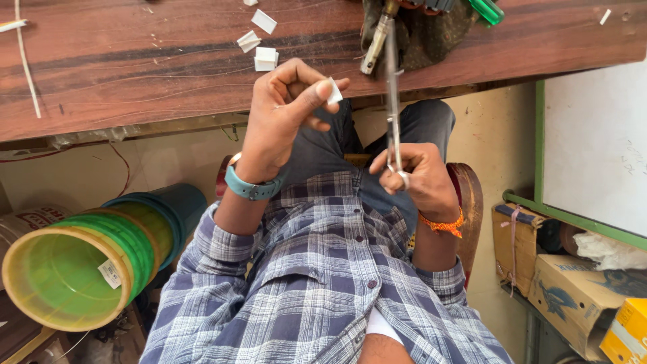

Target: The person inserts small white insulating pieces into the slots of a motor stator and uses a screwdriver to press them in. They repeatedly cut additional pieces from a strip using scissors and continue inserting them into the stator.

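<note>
My left hand (283, 114) is raised in front of the wooden table edge (135, 87) and pinches a small white piece (334, 91) between thumb and forefinger. My right hand (414, 178) grips the handles of a pair of metal scissors (391, 87), blades pointing up toward the table, just right of the white piece. Several small white cut pieces (265, 58) lie on the table above my left hand. I sit in a checked shirt and dark trousers on a round wooden stool (472, 195).
Stacked green, yellow and blue plastic tubs (81, 263) lie at the lower left. Cardboard boxes (579, 290) sit at the lower right under a green-framed white board (593, 141). A dark cloth with tools (418, 30) rests on the table's far side. A white strip (23, 61) lies at the left.
</note>
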Demonstrator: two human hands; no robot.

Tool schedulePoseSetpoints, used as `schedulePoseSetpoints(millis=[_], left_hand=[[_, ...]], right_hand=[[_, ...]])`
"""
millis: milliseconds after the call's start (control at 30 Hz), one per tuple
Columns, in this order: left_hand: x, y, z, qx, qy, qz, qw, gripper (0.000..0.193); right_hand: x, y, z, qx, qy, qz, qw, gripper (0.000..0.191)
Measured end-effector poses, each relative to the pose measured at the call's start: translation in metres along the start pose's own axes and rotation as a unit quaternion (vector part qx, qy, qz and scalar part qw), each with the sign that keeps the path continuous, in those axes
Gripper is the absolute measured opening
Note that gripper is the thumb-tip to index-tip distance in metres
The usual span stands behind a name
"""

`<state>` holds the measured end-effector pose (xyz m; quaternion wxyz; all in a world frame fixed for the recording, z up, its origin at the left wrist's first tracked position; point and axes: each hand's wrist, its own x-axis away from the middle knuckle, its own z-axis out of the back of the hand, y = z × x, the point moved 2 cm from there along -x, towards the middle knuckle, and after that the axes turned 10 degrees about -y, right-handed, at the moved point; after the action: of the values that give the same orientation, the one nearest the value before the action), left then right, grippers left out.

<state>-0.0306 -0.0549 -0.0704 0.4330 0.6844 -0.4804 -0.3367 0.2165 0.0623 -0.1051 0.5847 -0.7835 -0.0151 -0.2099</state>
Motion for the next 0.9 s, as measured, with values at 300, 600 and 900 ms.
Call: schedulePoseSetpoints(millis=[300,600,900], left_hand=[[0.004,0.001,-0.013,0.126,-0.003,-0.006,0.992,0.018],[0.008,0.005,-0.008,-0.049,0.060,-0.043,0.996,0.017],[0.019,0.038,-0.022,-0.310,0.079,-0.039,0.947,0.010]], right_hand=[[-0.011,-0.011,-0.031,0.017,0.009,0.065,0.998,0.088],[-0.015,-0.018,-0.054,0.164,-0.054,0.015,0.985,0.079],[-0.008,-0.028,-0.055,0.174,-0.051,-0.039,0.983,0.063]])
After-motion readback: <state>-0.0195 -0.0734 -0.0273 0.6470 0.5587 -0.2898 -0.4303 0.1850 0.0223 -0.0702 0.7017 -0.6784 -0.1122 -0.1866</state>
